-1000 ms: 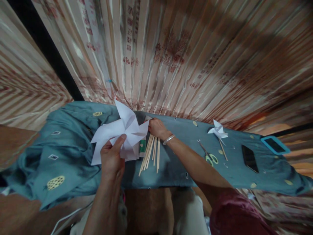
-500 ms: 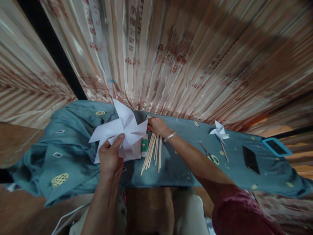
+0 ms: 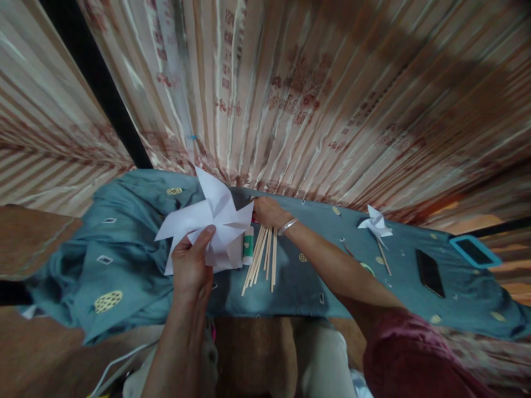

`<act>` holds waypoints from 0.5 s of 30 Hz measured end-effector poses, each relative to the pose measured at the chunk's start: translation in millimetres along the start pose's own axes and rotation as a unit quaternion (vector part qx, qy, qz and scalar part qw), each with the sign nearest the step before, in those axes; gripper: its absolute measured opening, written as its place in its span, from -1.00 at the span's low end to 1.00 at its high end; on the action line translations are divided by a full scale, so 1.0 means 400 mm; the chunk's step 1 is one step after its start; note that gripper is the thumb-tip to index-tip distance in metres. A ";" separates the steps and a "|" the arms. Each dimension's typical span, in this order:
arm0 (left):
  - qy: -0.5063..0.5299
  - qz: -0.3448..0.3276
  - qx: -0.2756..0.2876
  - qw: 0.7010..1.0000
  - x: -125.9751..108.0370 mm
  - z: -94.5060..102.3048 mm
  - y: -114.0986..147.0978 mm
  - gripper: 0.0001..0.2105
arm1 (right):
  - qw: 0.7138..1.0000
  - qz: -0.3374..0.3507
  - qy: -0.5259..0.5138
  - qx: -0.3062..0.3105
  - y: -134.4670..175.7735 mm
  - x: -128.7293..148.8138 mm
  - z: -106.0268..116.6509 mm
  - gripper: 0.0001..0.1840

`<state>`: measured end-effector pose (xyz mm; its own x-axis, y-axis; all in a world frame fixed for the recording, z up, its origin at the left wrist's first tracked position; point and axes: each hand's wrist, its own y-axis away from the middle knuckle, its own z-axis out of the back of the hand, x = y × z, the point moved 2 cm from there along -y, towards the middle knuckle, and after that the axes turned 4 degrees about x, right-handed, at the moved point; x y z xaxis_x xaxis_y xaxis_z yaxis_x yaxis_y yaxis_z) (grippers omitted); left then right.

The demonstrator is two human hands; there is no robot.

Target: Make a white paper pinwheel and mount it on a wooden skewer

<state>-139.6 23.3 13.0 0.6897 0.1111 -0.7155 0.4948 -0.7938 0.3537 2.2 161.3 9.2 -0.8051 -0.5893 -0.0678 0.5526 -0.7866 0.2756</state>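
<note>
A large white paper pinwheel (image 3: 218, 207) is pinched in my left hand (image 3: 193, 262), the thumb pressed on its face near the centre. White paper sheets (image 3: 234, 255) lie beneath it. My right hand (image 3: 269, 212), with a silver bracelet at the wrist, reaches down just beyond the pinwheel's right blade. Its fingers are curled together, and whatever they grip is hidden. A bit of pink shows beside the fingertips. Below that hand several wooden sticks (image 3: 260, 257) lie fanned out. Next to them rests a green and white glue stick (image 3: 248, 246).
Teal patterned cloth (image 3: 307, 282) covers the narrow table. On the right lie a small pinwheel on a stick (image 3: 376, 224), scissors (image 3: 367, 269) partly behind my forearm, a dark phone (image 3: 430, 273) and a blue-framed device (image 3: 475, 251). A striped curtain (image 3: 290, 110) hangs behind.
The whole view has shifted slightly, so things sit a little further right. My left hand keeps the pinwheel. My right hand stays by the sticks, its fingers dipping a little lower.
</note>
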 end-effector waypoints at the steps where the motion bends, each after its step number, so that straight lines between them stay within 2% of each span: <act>1: -0.001 0.000 -0.001 1.000 0.000 0.000 0.000 -0.72 | 1.000 0.003 0.001 -0.003 0.000 -0.002 0.002 -0.70; 15: -0.012 -0.020 0.005 1.000 0.001 0.002 -0.003 -0.71 | 0.999 -0.012 -0.014 -0.045 0.017 0.002 0.005 -0.69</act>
<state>-140.3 23.8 12.1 0.6572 0.1282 -0.7427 0.5162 -0.7946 0.3196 4.9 155.9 12.8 -0.8230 -0.5661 -0.0469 0.5495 -0.8143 0.1868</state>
